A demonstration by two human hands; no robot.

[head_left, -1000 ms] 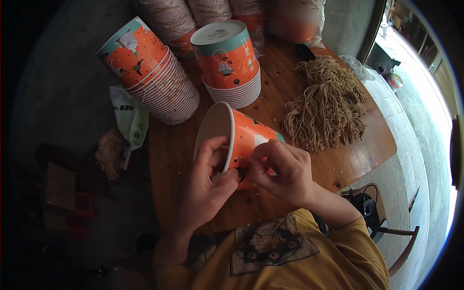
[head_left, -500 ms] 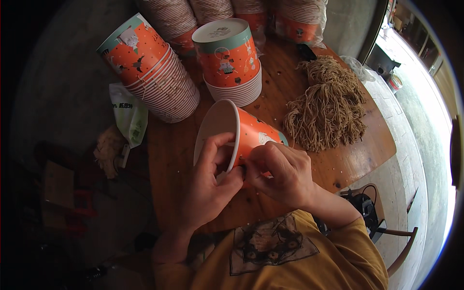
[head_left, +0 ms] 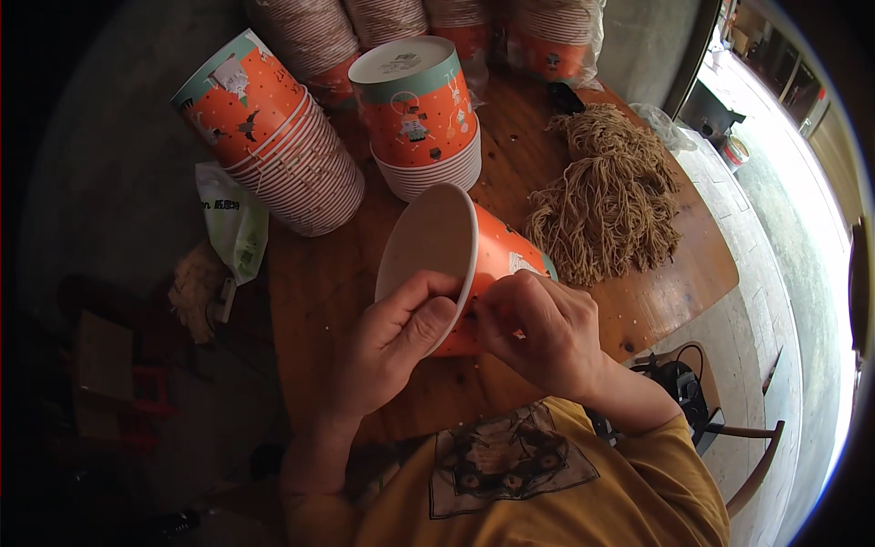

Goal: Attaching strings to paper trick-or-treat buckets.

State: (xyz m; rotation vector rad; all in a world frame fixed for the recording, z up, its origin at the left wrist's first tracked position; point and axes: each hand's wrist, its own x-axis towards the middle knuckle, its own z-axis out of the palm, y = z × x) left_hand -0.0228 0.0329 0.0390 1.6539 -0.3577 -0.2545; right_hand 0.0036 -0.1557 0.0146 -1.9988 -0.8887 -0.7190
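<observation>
An orange paper bucket [head_left: 499,239] with a white inside lies tipped on its side above the table, its mouth turned left. My left hand [head_left: 383,346] is closed at the near part of its rim, thumb and bent index finger in front of the mouth. Against the bucket's printed outer wall, my right hand [head_left: 551,333] has its fingers pinched together; whatever is between them is hidden or too small to name. Farther right lies a thick bundle of tan strings [head_left: 615,205], apart from both hands.
Two stacks of upside-down orange buckets stand behind: a tall leaning stack [head_left: 296,169] and a shorter upright stack [head_left: 415,118]. Several plastic-wrapped stacks [head_left: 551,41] line the back of the wooden table [head_left: 314,292]. A white-green bag [head_left: 235,223] hangs at left. A chair arm [head_left: 766,465] is lower right.
The bucket has shifted slightly right, and its mouth shows more. My left thumb has moved from beside the outer wall to in front of the mouth. My right hand stays pinched.
</observation>
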